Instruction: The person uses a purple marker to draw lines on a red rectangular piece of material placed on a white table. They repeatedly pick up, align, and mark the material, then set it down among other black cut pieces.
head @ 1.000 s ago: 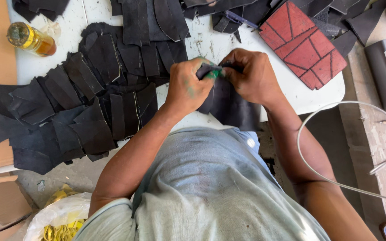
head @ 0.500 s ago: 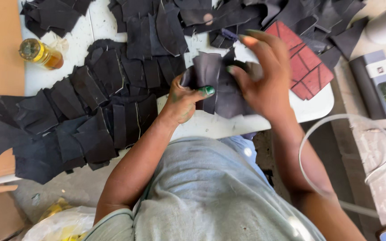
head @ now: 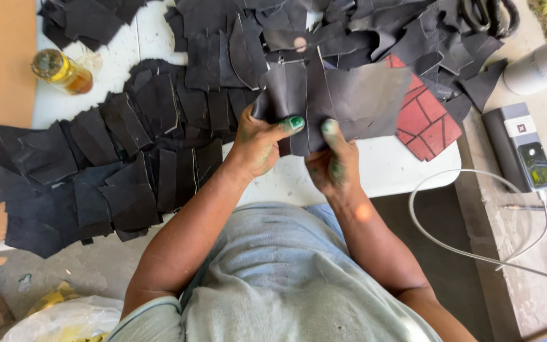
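Both hands up over the white table (head: 406, 168): the left hand (head: 257, 142) has its fingers curled tight round the rolled left edge of a matte black leather sheet (head: 343, 95), green-stained thumb pressed flat on it. The right hand (head: 332, 161) pinches the sheet's near edge, thumb on top. One red panelled leather piece (head: 428, 120) lies just right. One amber glass bottle (head: 61, 71) stands far left among many black offcuts (head: 102, 164).

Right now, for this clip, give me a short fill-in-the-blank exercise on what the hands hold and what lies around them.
1. Both hands, left hand and right hand, hold a piece of ____ leather.
2. The thumbnails are stained ____.
3. The glass bottle holds ____ liquid.
4. The patterned panel on the white table is ____.

Missing words: black; green; yellow; red
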